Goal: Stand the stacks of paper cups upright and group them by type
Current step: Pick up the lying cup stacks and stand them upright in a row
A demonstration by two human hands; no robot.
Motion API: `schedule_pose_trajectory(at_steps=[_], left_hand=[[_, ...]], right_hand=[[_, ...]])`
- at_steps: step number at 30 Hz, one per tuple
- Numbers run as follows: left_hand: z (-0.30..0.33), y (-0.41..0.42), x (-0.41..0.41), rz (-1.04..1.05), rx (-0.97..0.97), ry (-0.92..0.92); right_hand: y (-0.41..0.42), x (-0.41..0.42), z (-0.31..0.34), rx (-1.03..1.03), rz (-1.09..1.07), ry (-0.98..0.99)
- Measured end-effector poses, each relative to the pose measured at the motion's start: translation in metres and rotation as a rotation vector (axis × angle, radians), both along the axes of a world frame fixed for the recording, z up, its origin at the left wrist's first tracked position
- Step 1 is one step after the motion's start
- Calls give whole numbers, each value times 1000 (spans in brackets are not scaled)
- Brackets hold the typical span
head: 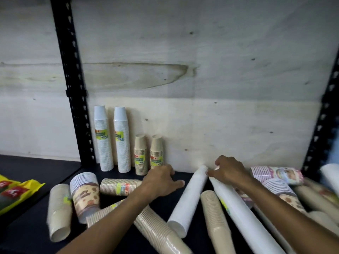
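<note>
Two tall white cup stacks [103, 138] [122, 139] and two short kraft stacks [140, 154] [156, 152] stand upright at the back of the dark shelf [27, 235]. Several more stacks lie flat: kraft ones [120, 186] [59, 211] [161, 233] [216, 222], patterned ones [85, 195] [275, 174], and two long white ones [189, 200] [244, 217]. My left hand [161, 182] hovers with relaxed fingers beside the nearer white stack. My right hand [229, 170] grips the narrow far end of the other lying white stack.
Black slotted uprights [71, 79] [322, 125] frame the bay against a pale plywood back wall [201, 70]. Yellow and red packets [16, 191] lie on the neighbouring shelf at the left. More lying stacks crowd the right edge [328, 175].
</note>
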State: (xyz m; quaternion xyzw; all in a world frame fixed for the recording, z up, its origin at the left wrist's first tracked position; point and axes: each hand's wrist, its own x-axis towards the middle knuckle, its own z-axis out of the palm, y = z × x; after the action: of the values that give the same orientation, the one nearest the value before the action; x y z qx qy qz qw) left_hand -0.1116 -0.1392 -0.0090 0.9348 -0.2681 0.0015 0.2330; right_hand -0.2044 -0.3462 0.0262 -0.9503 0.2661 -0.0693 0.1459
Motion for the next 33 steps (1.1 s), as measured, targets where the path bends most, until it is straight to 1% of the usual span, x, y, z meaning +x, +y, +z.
schedule_pose_trajectory(at_steps=[5, 10, 13, 17, 22, 24, 28, 30, 31, 33], left_hand=[[-12, -29, -18, -75, 87, 77], [-13, -46, -19, -76, 97, 154], [-16, -52, -11, -56, 55, 235], [-16, -59, -4, -40, 3, 334], [-13, -69, 2, -9, -82, 480], [-10, -70, 1, 16, -134, 554], [-1, -64, 1, 42, -224, 628], [6, -58, 2, 54, -284, 630], [11, -54, 2, 63, -319, 626], [21, -47, 6, 68, -385, 623]], right_hand=[[-9, -31, -4, -26, 20, 188], [-7, -42, -8, 50, -9, 163], [-5, -48, -6, 104, 0, 182], [-3, -72, -8, 162, 6, 271], [-1, -110, -19, 82, 192, 190], [-2, -118, -18, 99, 193, 177], [-4, -124, 1, 150, 105, 278], [-8, -121, 14, 199, 90, 264], [-11, -119, 19, 275, 84, 232], [-10, -115, 30, 502, 108, 141]])
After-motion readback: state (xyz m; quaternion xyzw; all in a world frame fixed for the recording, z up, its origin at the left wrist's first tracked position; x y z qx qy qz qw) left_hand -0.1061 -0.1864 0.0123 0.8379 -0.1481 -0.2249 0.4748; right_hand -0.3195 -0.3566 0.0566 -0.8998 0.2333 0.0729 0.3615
